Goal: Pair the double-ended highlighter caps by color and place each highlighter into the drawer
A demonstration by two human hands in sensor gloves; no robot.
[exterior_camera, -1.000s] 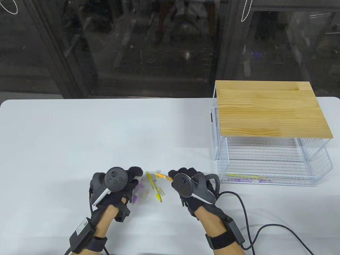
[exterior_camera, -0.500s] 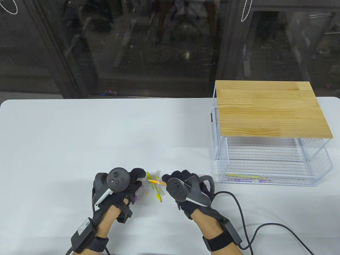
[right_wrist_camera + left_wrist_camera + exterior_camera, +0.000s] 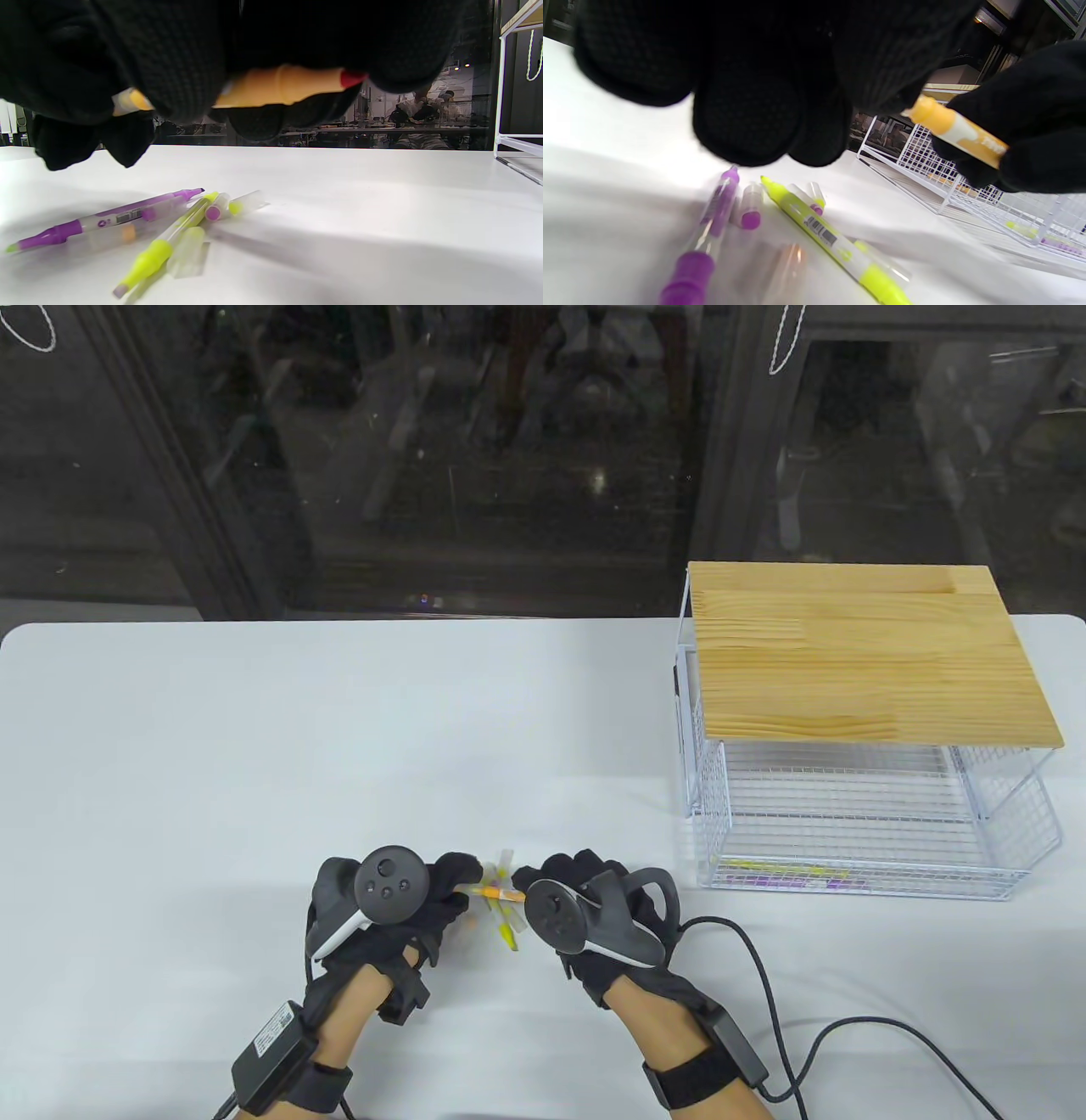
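Left hand: the left hand [image 3: 399, 899] hovers above the loose pens, its fingertips [image 3: 746, 123] curled at the tip of the orange highlighter [image 3: 961, 133]; whether they pinch a cap there cannot be told.
Tabletop: on the white tabletop [image 3: 254, 746] below lie a purple highlighter [image 3: 106, 218], a yellow highlighter [image 3: 831, 241] and several clear caps [image 3: 751, 207], touching in one heap.
Right hand: the right hand [image 3: 585, 899] grips the orange highlighter's barrel, held level above the heap.
Drawer: the wire drawer [image 3: 865, 848] stands well apart at the right under a wooden top [image 3: 857, 653], with yellow and purple highlighters inside.
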